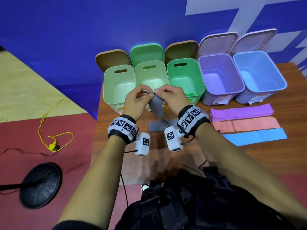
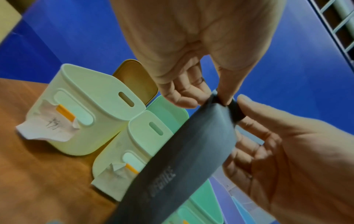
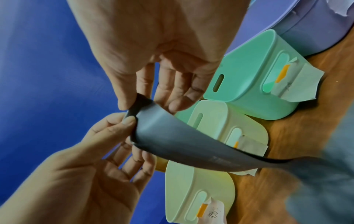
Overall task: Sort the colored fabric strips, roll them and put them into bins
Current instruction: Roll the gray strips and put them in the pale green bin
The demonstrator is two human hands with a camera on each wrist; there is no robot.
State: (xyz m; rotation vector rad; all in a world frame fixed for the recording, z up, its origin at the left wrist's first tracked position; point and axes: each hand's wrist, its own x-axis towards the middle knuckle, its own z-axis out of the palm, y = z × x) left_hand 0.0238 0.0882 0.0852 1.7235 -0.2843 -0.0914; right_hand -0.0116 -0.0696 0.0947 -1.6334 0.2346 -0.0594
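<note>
A grey fabric strip (image 1: 155,106) hangs in the air in front of the green bins, its lower end lying on the table (image 1: 158,126). My left hand (image 1: 146,94) and right hand (image 1: 160,92) both pinch its top edge, thumbs close together. In the left wrist view the left hand (image 2: 206,98) pinches the strip (image 2: 191,151), whose top end is curled into a small dark roll. In the right wrist view the right hand (image 3: 141,104) pinches the same end of the strip (image 3: 172,136). Purple (image 1: 240,112), salmon (image 1: 245,125) and blue (image 1: 254,136) strips lie flat at the right.
Five open bins stand in a row along the table's far edge: two pale green (image 1: 118,87) (image 1: 150,75), one green (image 1: 184,80), one purple (image 1: 219,77), one blue (image 1: 259,72), lids leaning behind. Paper labels hang on their fronts. A black lamp base (image 1: 39,185) and yellow cord (image 1: 53,145) lie on the floor at left.
</note>
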